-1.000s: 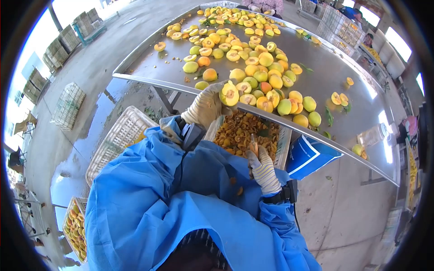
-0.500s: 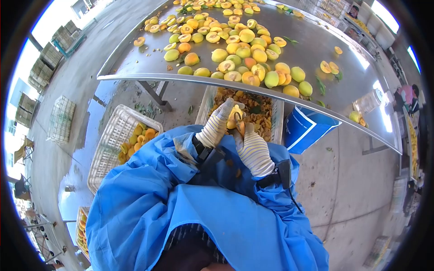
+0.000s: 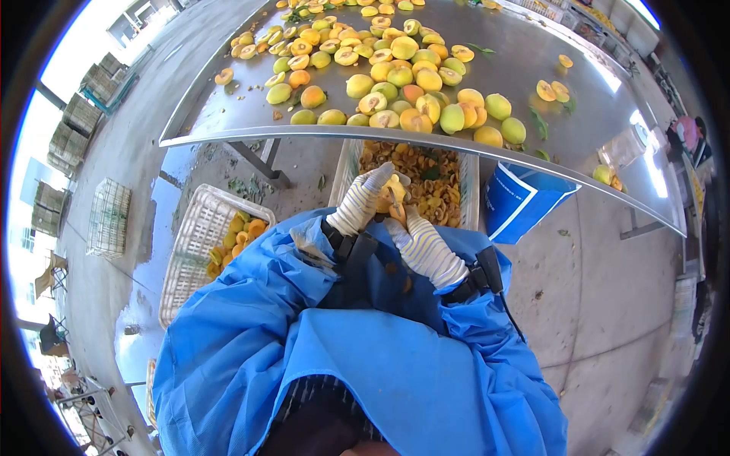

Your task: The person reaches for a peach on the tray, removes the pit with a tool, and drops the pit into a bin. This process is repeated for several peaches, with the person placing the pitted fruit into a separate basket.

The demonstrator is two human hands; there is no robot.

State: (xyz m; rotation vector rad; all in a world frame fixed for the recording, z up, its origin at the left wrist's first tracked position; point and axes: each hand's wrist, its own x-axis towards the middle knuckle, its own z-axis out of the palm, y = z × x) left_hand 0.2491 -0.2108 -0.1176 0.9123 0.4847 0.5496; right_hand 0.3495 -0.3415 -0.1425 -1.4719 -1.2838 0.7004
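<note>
A yellow fruit (image 3: 393, 188), taken off the steel desk (image 3: 532, 83) a second ago, is now gripped in the gloved left hand (image 3: 363, 199) above the crate (image 3: 470, 186) of cut pieces. The right hand (image 3: 418, 237), closed on a small orange tool (image 3: 396, 212), has met it, so cutting appears underway.

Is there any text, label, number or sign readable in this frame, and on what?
No readable text anywhere.
The blue box beside the table shows only white stripes, no letters.
The gloves on the left hand and right hand, the fruit between them and the white basket bear no print.
</note>
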